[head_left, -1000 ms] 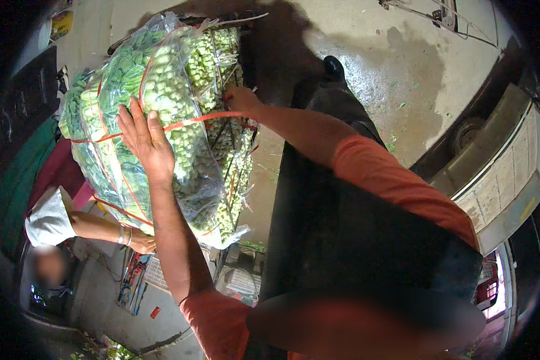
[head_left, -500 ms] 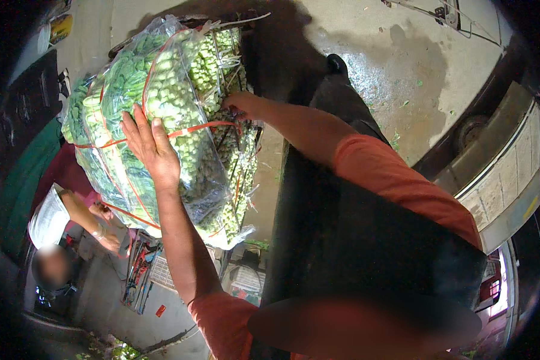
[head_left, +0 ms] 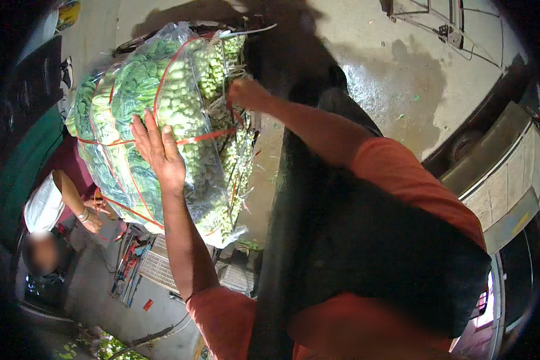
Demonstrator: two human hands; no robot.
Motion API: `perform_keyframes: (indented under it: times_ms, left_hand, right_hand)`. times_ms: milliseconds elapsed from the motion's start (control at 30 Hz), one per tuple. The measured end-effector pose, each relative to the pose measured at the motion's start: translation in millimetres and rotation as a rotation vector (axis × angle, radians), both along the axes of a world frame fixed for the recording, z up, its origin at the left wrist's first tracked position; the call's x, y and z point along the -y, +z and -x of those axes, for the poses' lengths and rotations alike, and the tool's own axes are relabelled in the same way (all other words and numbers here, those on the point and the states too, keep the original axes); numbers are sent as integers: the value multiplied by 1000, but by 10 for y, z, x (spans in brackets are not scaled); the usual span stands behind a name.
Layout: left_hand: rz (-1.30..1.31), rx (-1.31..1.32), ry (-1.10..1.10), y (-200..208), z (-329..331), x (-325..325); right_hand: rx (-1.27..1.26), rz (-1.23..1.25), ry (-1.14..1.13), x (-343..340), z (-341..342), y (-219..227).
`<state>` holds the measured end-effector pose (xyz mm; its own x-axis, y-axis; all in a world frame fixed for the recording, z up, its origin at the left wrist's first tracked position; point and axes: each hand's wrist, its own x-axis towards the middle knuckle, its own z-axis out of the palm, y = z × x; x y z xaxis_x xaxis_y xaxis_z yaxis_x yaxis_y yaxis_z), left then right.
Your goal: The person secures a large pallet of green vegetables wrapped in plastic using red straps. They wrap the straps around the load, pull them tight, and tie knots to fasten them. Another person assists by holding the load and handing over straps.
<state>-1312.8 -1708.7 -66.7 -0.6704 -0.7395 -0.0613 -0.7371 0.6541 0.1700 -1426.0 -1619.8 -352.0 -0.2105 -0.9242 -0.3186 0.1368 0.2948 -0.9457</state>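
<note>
A large bundle of leafy green vegetables (head_left: pixel 135 81) with pale cut stems is wrapped in clear plastic. Red straps (head_left: pixel 207 136) cross it. My left hand (head_left: pixel 162 156) lies flat on the plastic, fingers stretched out, beside one strap. At the bundle's right side, my right hand (head_left: pixel 247 95) is closed in a fist, with a red strap coming out below it. Its fingertips are partly hidden. More pale stems (head_left: pixel 213 75) and thin ties show along that side, behind the plastic.
Across the bundle at left, a co-worker's hand (head_left: pixel 92 221) is near a red strap that hangs in a loop. Tools (head_left: pixel 129 264) and a white crate (head_left: pixel 159 262) lie below on the floor. A metal frame (head_left: pixel 450 30) stands at upper right; a vehicle-like side panel (head_left: pixel 504 174) is at right.
My right hand has moved slightly up and away, now in a tighter fist. My left hand stays flat on the bundle. The co-worker's hands have shifted, and a red strap loop now shows beside them.
</note>
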Motion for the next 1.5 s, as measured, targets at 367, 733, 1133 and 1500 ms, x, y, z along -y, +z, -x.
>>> perform_keyframes:
  times_ms: [367,733,1133,1500]
  left_hand:
    - [27,28,56,66,-44,-60]
    - [233,144,40,123,-2,-103]
    - [155,41,9,-210,52,-98]
    - [98,-133,86,-95,157,-890]
  right_hand:
    - [1071,113,-174,-33,1066,960]
    - [-707,54,957,-460,649,788]
    - [-601,276,822,-828,816,405]
    - [-361,101,761,-815,825,684]
